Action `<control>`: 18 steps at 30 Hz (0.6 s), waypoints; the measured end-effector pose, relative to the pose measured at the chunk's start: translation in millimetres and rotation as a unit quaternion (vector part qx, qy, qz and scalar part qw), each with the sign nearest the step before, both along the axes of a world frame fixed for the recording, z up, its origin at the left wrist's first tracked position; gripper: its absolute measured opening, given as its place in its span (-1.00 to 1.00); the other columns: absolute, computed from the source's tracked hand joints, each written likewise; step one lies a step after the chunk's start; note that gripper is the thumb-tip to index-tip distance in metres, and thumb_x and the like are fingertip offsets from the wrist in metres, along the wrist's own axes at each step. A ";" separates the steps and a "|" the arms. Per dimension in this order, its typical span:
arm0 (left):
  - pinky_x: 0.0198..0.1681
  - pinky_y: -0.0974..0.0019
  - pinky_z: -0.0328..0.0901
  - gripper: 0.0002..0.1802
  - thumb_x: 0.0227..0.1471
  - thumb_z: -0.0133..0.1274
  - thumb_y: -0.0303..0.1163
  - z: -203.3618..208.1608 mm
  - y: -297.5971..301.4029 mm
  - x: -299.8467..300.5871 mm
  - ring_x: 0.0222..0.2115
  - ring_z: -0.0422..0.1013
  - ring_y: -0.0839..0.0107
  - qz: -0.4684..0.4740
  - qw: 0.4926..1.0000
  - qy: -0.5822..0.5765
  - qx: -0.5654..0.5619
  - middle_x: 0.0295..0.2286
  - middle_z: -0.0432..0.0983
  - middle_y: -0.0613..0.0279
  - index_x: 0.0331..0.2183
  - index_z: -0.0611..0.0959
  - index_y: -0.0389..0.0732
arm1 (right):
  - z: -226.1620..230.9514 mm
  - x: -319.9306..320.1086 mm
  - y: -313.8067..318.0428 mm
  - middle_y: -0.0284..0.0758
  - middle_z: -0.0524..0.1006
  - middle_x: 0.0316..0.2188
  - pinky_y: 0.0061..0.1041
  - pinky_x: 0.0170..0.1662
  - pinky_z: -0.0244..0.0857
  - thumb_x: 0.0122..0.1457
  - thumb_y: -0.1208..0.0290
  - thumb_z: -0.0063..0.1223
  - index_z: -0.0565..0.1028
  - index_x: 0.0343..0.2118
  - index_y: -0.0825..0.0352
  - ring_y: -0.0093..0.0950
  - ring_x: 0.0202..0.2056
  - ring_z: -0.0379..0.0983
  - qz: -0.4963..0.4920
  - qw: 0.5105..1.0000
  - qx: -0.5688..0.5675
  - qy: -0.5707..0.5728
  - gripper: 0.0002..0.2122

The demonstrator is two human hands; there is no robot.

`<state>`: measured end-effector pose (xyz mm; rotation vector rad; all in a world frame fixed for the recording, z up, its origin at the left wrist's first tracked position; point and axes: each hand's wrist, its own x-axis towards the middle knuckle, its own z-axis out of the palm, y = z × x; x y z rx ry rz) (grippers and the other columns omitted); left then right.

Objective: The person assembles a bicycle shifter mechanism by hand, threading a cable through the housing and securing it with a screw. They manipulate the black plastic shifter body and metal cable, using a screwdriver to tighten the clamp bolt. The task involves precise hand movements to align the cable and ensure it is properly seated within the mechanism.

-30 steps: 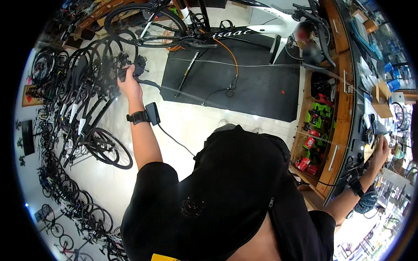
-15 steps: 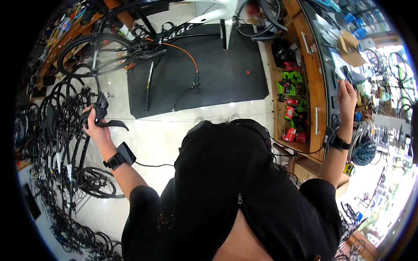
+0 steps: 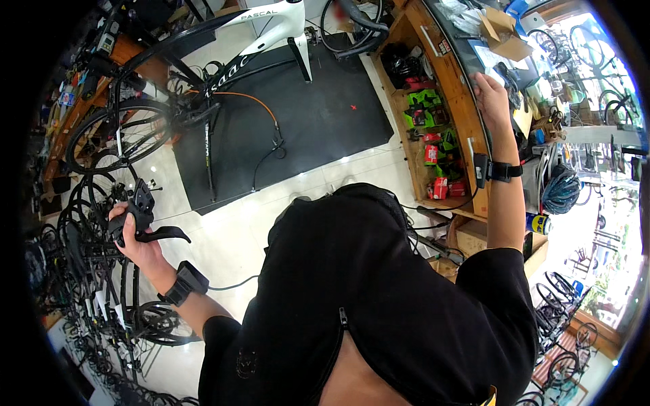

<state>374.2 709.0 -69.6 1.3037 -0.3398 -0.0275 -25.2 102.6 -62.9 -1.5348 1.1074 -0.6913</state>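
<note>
Left hand (image 3: 135, 233) out to my left at the wheel rack, fingers wrapped around a black brake-shift lever (image 3: 145, 220). One lever only. Its hood stands upright above the fist; the lever blade juts out to the right, roughly level, so the long axis of the blade runs left to right, toward my body. A black wrist device (image 3: 186, 284) sits on that forearm, a thin cable trailing from it across the white tile floor (image 3: 223, 237).

Right hand (image 3: 491, 95) is far off on the other side, palm down on the edge of the wooden counter (image 3: 467, 88), fingers laid flat over the rim; I cannot tell whether it grips anything beneath. A second wrist device (image 3: 501, 170) on that arm.

The lever lies wholly on the left hand's side; the right hand is well apart from it, with my torso between.

Counted: one white-and-black bicycle frame (image 3: 271, 20) on the black floor mat (image 3: 311, 115), one orange cable housing (image 3: 254, 101) hanging from it, one cardboard box (image 3: 501, 27) on the counter, one blue-and-yellow spray can (image 3: 538, 223) beside the counter, many loose wheels (image 3: 88, 271) stacked at left, too many to number.
</note>
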 end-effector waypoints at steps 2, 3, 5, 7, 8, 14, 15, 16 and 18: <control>-0.05 0.35 0.27 -0.73 -0.05 0.08 -0.51 4.0 -4.6 -2.6 -0.11 0.32 0.36 -0.003 1.000 -0.010 0.004 -0.16 0.37 0.16 -0.22 0.52 -0.26 | -4.1 6.8 3.0 -0.57 0.38 -0.60 -0.72 -0.63 -0.03 0.27 0.25 0.04 0.58 -0.24 0.33 -0.77 -0.68 0.14 0.009 1.000 0.006 0.000 -0.77; 0.00 0.32 0.25 -0.73 -0.05 0.08 -0.52 5.8 -6.3 -2.4 -0.10 0.31 0.35 -0.005 1.000 -0.015 0.005 -0.16 0.36 0.15 -0.22 0.51 -0.26 | -9.0 9.0 0.8 -0.57 0.38 -0.60 -0.72 -0.63 -0.03 0.27 0.25 0.04 0.58 -0.24 0.32 -0.77 -0.68 0.14 0.016 1.000 -0.001 0.000 -0.77; 0.00 0.31 0.26 -0.73 -0.06 0.08 -0.52 6.9 -7.1 -2.3 -0.10 0.31 0.34 -0.010 0.999 -0.027 0.018 -0.17 0.36 0.15 -0.22 0.51 -0.27 | -16.8 16.9 -1.4 -0.56 0.39 -0.59 -0.72 -0.62 -0.02 0.27 0.25 0.04 0.58 -0.24 0.32 -0.78 -0.67 0.15 0.032 0.999 -0.015 -0.001 -0.77; -0.01 0.30 0.27 -0.73 -0.06 0.08 -0.51 10.6 -7.7 -4.5 -0.10 0.31 0.34 -0.014 0.999 -0.028 0.025 -0.17 0.35 0.14 -0.22 0.51 -0.28 | -16.3 22.6 3.9 -0.57 0.38 -0.60 -0.75 -0.61 -0.05 0.28 0.25 0.03 0.57 -0.20 0.32 -0.79 -0.66 0.14 0.045 0.999 0.000 -0.003 -0.76; -0.02 0.31 0.27 -0.73 -0.06 0.08 -0.51 12.2 -9.3 -7.8 -0.11 0.31 0.34 -0.016 0.999 -0.022 0.026 -0.18 0.35 0.15 -0.23 0.51 -0.28 | -8.5 28.1 14.7 -0.58 0.37 -0.60 -0.78 -0.60 -0.07 0.29 0.24 0.02 0.56 -0.17 0.32 -0.82 -0.65 0.13 0.050 0.999 0.012 -0.003 -0.76; -0.06 0.35 0.28 -0.74 -0.05 0.10 -0.50 18.4 -3.1 -16.4 -0.12 0.31 0.34 -0.009 0.998 -0.019 0.051 -0.13 0.38 0.16 -0.23 0.50 -0.28 | -5.3 42.8 20.2 -0.51 0.46 -0.56 -0.73 -0.59 0.03 0.28 0.27 0.01 0.54 -0.21 0.31 -0.74 -0.64 0.22 0.059 0.998 -0.021 -0.001 -0.79; 0.02 0.31 0.21 -0.73 -0.05 0.11 -0.51 15.4 -4.1 -15.3 -0.10 0.30 0.33 -0.019 0.999 -0.028 0.031 -0.14 0.37 0.16 -0.23 0.50 -0.27 | -9.6 42.8 13.4 -0.47 0.49 -0.55 -0.74 -0.61 0.02 0.29 0.29 0.00 0.50 -0.21 0.33 -0.75 -0.65 0.21 0.068 0.997 0.008 -0.025 -0.80; 0.05 0.30 0.18 -0.72 -0.06 0.11 -0.51 13.5 -3.8 -15.4 -0.10 0.29 0.33 -0.026 0.999 -0.020 0.025 -0.15 0.37 0.15 -0.23 0.50 -0.27 | -14.3 40.8 8.4 -0.44 0.50 -0.53 -0.74 -0.62 0.00 0.29 0.30 0.00 0.49 -0.20 0.34 -0.75 -0.65 0.21 0.072 0.997 0.020 -0.038 -0.80; 0.07 0.28 0.16 -0.70 -0.08 0.13 -0.52 12.1 -10.8 -15.3 -0.11 0.28 0.33 -0.044 0.999 -0.020 0.018 -0.18 0.36 0.15 -0.23 0.48 -0.26 | -5.7 37.5 11.9 -0.44 0.56 -0.50 -0.74 -0.61 0.04 0.27 0.31 0.03 0.51 -0.21 0.35 -0.75 -0.65 0.21 0.079 0.993 0.061 -0.064 -0.80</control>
